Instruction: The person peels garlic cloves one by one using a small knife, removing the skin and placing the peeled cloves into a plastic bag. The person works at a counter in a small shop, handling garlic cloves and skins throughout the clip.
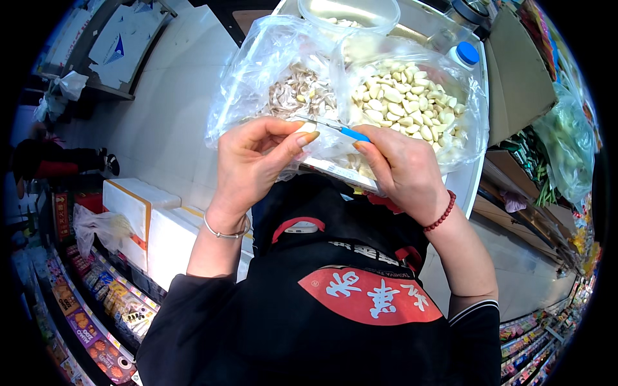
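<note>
Between the thumb and forefinger of my left hand [256,159] is a pale garlic clove [307,128], partly covered by the fingertips. My right hand [403,164] grips a small knife [354,134] by its blue handle. Its thin metal blade points left and lies over the clove; whether it touches is hard to tell. Beyond my hands, a clear plastic bag [256,62] holds garlic skins [301,91] with a few cloves among them. To its right, another clear bag [475,120] is spread around a heap of peeled garlic cloves [405,101].
A clear plastic tub [350,21] with some cloves stands at the table's far side. Near the right edge is a white bottle with a blue cap [467,53]. A cardboard box [516,77] stands at right, white foam boxes [140,207] at left. A person's legs [63,161] show far left.
</note>
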A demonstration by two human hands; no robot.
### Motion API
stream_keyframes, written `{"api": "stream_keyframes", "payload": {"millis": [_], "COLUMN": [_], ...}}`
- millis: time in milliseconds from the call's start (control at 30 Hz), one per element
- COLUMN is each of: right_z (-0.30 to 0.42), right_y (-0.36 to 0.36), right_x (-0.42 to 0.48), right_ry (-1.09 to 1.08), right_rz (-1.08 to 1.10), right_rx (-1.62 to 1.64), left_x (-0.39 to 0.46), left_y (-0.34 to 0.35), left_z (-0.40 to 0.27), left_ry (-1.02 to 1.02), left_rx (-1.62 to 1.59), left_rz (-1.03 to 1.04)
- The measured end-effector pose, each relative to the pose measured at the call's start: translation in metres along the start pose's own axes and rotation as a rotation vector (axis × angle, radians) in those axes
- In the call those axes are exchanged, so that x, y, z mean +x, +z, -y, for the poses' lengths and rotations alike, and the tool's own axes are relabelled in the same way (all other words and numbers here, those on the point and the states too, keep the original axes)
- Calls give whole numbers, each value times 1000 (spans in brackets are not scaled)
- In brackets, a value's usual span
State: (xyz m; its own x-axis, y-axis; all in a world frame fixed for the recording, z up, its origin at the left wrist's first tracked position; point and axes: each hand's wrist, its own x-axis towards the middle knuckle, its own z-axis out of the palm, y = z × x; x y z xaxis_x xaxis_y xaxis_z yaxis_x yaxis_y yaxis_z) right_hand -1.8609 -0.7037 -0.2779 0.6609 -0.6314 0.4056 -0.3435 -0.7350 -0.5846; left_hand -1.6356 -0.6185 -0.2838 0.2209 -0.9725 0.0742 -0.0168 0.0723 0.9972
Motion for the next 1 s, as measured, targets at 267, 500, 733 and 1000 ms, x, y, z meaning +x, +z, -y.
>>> {"api": "stream_keyframes", "payload": {"millis": [267,500,733,1000], "right_z": [2,2,10,8], "right_y": [-2,-3,2,8], "right_x": [-1,-3,7,4], "right_ry": [53,92,91,55], "right_rz": [33,68,74,14], "right_rx": [18,6,-36,-56], "left_x": [0,-2,-1,-3], "left_y": [3,7,9,8], "left_z": [-1,0,3,6], "left_ry": [20,14,69,127], "left_rx": [43,6,47,82], "left_rz": [-30,-74,-96,-140]}}
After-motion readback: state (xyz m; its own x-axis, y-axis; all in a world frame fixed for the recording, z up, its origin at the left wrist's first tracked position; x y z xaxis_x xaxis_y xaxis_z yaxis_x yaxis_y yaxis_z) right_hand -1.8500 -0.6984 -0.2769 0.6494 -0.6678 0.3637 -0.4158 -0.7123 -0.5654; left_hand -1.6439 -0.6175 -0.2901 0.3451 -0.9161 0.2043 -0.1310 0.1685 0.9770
